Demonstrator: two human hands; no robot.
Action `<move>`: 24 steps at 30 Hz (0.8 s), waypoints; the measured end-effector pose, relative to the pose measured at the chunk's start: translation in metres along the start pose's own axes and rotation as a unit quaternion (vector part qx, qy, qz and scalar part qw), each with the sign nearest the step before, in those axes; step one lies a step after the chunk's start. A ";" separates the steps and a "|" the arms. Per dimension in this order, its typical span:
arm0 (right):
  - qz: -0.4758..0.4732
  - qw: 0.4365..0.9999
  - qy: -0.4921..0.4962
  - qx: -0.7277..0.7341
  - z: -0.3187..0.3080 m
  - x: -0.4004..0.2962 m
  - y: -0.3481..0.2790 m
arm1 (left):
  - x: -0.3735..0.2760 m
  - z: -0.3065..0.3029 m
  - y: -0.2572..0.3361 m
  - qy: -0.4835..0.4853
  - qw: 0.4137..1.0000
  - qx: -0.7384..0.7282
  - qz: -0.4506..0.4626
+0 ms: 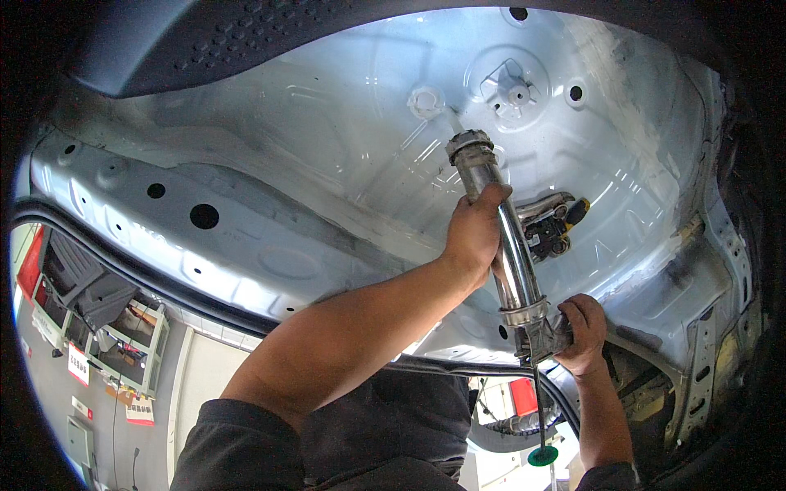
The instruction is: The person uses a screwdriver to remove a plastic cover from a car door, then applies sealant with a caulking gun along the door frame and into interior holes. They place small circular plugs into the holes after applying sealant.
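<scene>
A metal caulking gun (514,245) with a shiny round barrel slants across the bare metal car-body floor (356,141). Around the upper part of its barrel my left hand (476,236) is closed. My right hand (582,334) grips the handle at the rear end, the trigger partly hidden by the fingers. From there the plunger rod runs down to a green disc (543,455). At the front, a pale translucent nozzle (454,120) points at the panel beside a round whitish patch (425,102); its tip is hard to make out.
Right of the barrel lies a black and yellow device with metal parts (549,226). A raised round mount (516,93) and several holes are in the panel. A black rubber seal (153,279) lines the body's edge. Dark trim (202,43) overhangs the upper left. Shelving (132,344) stands beyond.
</scene>
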State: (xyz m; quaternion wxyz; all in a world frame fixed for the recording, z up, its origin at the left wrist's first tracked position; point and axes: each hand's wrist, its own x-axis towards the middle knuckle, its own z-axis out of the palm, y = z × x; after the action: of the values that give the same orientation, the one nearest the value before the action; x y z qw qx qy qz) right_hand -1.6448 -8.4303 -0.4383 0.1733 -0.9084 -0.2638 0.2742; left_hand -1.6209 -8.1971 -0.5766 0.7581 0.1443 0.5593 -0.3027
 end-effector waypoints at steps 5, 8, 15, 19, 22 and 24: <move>-0.018 1.000 0.008 -0.005 -0.001 0.004 0.003 | 0.001 -0.001 0.003 -0.029 1.000 -0.010 -0.001; -0.010 1.000 0.001 -0.016 -0.001 0.005 0.005 | 0.007 -0.002 0.004 -0.031 0.999 -0.013 0.001; 0.015 1.000 0.008 -0.018 0.006 0.002 0.001 | 0.014 0.004 0.003 -0.032 0.999 -0.012 0.030; 0.023 0.999 0.026 -0.021 0.016 -0.011 -0.004 | 0.009 0.007 0.000 -0.075 0.997 0.016 0.027; 0.043 0.999 0.021 -0.009 0.022 -0.034 -0.002 | -0.003 0.006 0.002 -0.133 0.990 -0.008 -0.055; 0.057 0.996 -0.048 0.046 0.010 -0.041 0.004 | -0.010 0.010 0.002 -0.150 0.984 -0.009 -0.095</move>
State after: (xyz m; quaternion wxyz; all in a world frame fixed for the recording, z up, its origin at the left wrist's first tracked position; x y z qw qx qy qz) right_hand -1.6780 -8.4555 -0.4317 0.1859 -0.8987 -0.2070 0.3390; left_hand -1.6137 -8.1979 -0.5640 0.8022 0.0368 0.4532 -0.3870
